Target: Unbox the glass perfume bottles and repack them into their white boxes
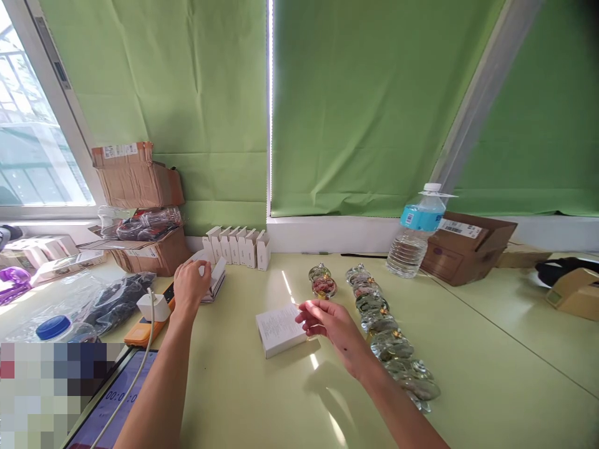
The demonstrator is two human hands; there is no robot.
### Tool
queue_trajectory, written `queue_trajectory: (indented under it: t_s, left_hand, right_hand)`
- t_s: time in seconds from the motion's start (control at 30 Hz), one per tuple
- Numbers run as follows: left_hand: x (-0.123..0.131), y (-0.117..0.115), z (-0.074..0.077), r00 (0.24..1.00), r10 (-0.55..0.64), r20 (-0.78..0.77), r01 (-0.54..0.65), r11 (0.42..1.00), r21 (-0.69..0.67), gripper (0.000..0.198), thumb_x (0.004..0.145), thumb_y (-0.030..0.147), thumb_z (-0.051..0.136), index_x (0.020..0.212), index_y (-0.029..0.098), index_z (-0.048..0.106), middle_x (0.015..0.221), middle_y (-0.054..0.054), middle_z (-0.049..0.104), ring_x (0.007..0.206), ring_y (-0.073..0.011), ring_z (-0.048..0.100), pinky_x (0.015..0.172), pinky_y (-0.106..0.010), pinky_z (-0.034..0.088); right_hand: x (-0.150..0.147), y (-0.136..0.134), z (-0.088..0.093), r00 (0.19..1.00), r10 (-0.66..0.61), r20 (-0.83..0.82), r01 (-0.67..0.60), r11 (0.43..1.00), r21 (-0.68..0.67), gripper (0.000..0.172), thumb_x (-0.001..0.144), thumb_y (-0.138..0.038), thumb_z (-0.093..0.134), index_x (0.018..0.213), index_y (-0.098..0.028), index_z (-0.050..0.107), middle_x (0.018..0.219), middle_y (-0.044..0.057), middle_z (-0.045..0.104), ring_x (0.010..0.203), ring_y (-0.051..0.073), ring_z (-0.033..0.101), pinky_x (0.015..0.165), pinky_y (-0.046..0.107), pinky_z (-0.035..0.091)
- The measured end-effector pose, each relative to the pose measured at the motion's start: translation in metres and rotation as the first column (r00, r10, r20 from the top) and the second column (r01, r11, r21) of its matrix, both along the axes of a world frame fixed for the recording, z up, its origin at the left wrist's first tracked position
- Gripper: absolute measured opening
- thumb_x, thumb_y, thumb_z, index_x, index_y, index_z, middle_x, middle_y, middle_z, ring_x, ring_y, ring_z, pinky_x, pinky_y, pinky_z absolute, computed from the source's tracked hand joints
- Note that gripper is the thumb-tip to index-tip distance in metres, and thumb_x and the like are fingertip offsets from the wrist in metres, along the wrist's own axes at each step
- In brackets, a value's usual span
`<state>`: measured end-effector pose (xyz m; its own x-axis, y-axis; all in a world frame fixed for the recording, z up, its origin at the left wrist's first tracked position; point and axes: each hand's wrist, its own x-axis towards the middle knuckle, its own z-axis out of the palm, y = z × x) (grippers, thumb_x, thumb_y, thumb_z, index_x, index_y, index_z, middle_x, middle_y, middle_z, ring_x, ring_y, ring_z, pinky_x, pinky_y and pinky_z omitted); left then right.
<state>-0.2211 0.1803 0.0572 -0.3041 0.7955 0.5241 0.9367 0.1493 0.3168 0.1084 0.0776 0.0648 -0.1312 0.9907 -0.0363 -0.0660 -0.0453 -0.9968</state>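
Observation:
My left hand reaches over a stack of flat white cartons, its fingers bent and closed on the top carton, partly hidden behind the hand. A small white box with fine print lies flat on the table in front of me. My right hand hovers by that box's right end, fingers loosely bent and a little apart, with nothing visible in them. To its right runs a row of clear wrapped round items with small gold details. Two similar wrapped pieces sit behind the box.
Several narrow white boxes stand upright by the wall. A large water bottle and a cardboard box stand back right. At left are stacked cardboard boxes, an orange power strip, a cable and a tablet showing a timer.

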Motion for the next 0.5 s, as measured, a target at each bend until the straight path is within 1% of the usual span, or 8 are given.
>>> queue_trajectory:
  t_s: [0.03,0.1,0.17,0.3,0.43,0.5]
  left_hand:
    - [0.0008,0.0003,0.0018,1.0,-0.017,-0.018,0.017,1.0,-0.024,0.038,0.091,0.042,0.044,0.104,0.022,0.072,0.111,-0.01,0.072,0.121,-0.0272,0.055,0.112,-0.042,0.027]
    - [0.0017,0.001,0.004,0.998,-0.041,-0.045,0.038,0.996,-0.082,0.036,0.087,0.048,0.049,0.092,0.023,0.075,0.101,-0.01,0.075,0.12,-0.0289,0.056,0.116,-0.048,0.014]
    - [0.0018,0.0015,0.0041,0.996,-0.053,-0.065,0.044,0.99,-0.134,0.03,0.084,0.045,0.054,0.082,0.024,0.075,0.095,-0.009,0.076,0.113,-0.0284,0.061,0.117,-0.05,0.009]
    - [0.0026,0.0018,0.0018,0.995,-0.021,-0.099,0.004,0.985,-0.172,0.026,0.085,0.034,0.051,0.08,0.024,0.074,0.095,-0.007,0.076,0.099,-0.0269,0.066,0.116,-0.051,0.008]
    - [0.007,0.0014,0.0009,0.991,0.038,-0.125,-0.058,0.985,-0.162,0.03,0.087,0.031,0.045,0.083,0.022,0.074,0.087,-0.008,0.075,0.091,-0.0259,0.068,0.115,-0.049,0.014]
    - [0.0097,0.0015,0.0,0.989,0.064,-0.137,-0.084,0.985,-0.151,0.031,0.087,0.03,0.044,0.083,0.021,0.074,0.087,-0.009,0.075,0.091,-0.0258,0.068,0.114,-0.049,0.017]
  right_hand:
    - [0.0001,0.0002,-0.0002,1.0,0.003,-0.001,-0.003,1.0,0.002,0.03,0.083,-0.043,0.06,0.086,-0.014,0.068,0.084,0.01,0.072,0.07,0.016,0.063,0.065,0.029,0.051]
    - [0.0006,0.0009,-0.0013,1.0,0.006,-0.003,-0.006,1.0,0.005,0.03,0.082,-0.043,0.06,0.086,-0.014,0.068,0.083,0.01,0.072,0.069,0.016,0.063,0.065,0.029,0.05]
    - [0.0012,0.0015,-0.0026,1.0,0.007,-0.003,-0.007,1.0,0.005,0.03,0.083,-0.042,0.06,0.087,-0.014,0.068,0.083,0.01,0.071,0.069,0.016,0.062,0.065,0.029,0.05]
    - [0.0017,0.0012,-0.0036,1.0,0.007,0.007,-0.007,1.0,0.006,0.029,0.084,-0.041,0.059,0.088,-0.014,0.068,0.084,0.011,0.072,0.07,0.016,0.062,0.066,0.03,0.051]
    - [0.001,0.0004,-0.0022,1.0,0.003,0.02,-0.003,1.0,0.0,0.029,0.085,-0.041,0.059,0.087,-0.014,0.068,0.084,0.011,0.072,0.07,0.016,0.062,0.066,0.03,0.051]
    - [0.0005,0.0005,-0.0015,1.0,0.002,0.022,-0.002,1.0,-0.005,0.029,0.085,-0.041,0.058,0.086,-0.014,0.067,0.084,0.011,0.071,0.069,0.016,0.061,0.066,0.03,0.051]
